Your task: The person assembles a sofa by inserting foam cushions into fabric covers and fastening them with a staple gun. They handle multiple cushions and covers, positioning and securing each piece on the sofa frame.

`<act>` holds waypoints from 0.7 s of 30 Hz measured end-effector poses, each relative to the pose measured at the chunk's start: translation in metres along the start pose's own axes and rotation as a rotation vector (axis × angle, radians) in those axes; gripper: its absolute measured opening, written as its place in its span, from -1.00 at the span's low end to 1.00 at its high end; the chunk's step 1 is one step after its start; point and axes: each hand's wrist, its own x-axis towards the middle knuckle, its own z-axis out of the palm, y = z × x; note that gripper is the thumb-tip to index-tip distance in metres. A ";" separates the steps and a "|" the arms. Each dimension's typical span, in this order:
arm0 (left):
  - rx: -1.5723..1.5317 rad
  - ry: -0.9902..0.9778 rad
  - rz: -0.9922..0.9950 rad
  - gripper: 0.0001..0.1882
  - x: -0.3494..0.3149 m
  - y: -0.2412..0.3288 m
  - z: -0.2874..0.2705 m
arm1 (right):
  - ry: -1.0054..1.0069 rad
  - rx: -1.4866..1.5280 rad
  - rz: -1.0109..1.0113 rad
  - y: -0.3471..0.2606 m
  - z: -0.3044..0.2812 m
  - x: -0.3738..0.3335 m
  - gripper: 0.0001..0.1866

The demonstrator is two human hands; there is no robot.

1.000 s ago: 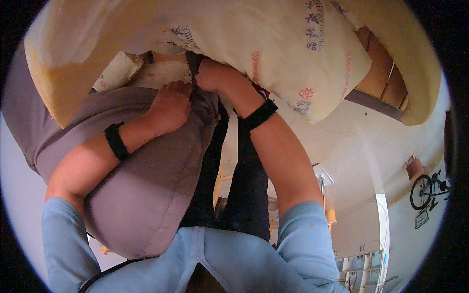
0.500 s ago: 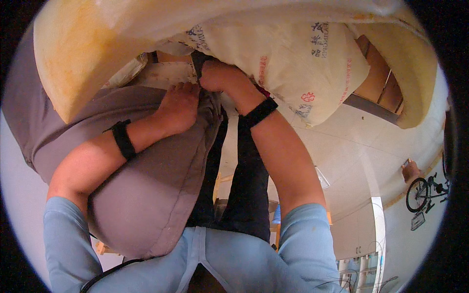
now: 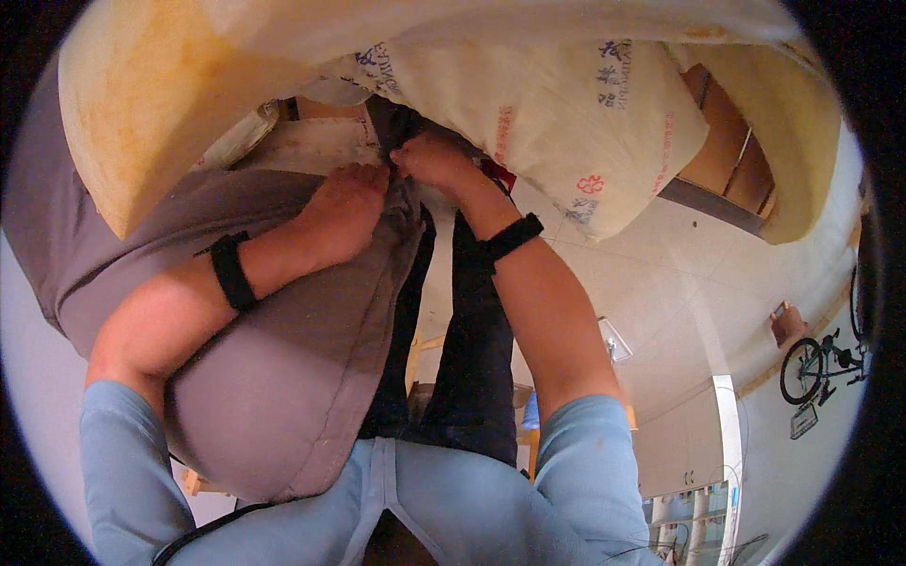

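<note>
A large grey-brown fabric cover lies bulging across my left side and lap. My left hand is closed on its upper edge, fingers curled over the cloth. Close beside it, my right hand is closed in a pinch at the cover's corner, by a dark strip of cloth. What sits between its fingertips is too small to make out. Against the right hand's far side rests a cream stuffed bag with red and dark print. Both wrists wear black straps.
Thick yellowish foam arches over the top and down both sides. Brown cardboard shows behind the bag at right. Below are a pale tiled floor, a small brown object and a bicycle picture on the right wall.
My right hand has drawn slightly toward me and to the right, its fingertips now pinched together near the left hand. The left hand has barely moved.
</note>
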 end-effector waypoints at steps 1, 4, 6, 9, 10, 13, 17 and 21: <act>0.021 0.004 0.012 -0.41 -0.002 0.000 0.000 | 0.000 0.068 -0.001 -0.001 0.001 -0.002 -0.64; 0.008 0.024 0.032 -0.31 -0.006 -0.004 0.005 | 0.066 0.110 0.015 -0.014 -0.004 -0.018 -0.62; 0.013 -0.004 0.011 -0.32 -0.006 0.000 0.001 | 0.067 0.042 0.027 -0.023 -0.013 -0.024 -0.62; 0.019 0.016 0.019 -0.37 -0.005 0.001 0.001 | -0.001 -0.122 0.021 -0.030 -0.022 -0.017 -0.59; 0.020 0.029 0.021 -0.38 -0.005 0.001 0.002 | -0.007 -0.164 0.009 -0.036 -0.028 -0.015 -0.58; 0.018 -0.020 0.021 -0.42 -0.003 0.000 0.004 | 0.036 -0.242 0.061 -0.059 -0.035 -0.015 -0.56; 0.024 -0.026 0.047 -0.40 -0.002 -0.001 0.007 | 0.108 -0.170 0.083 -0.039 -0.018 -0.015 -0.56; -0.003 -0.021 0.040 -0.37 -0.003 0.001 0.004 | 0.038 0.114 0.113 -0.012 -0.005 -0.051 -0.49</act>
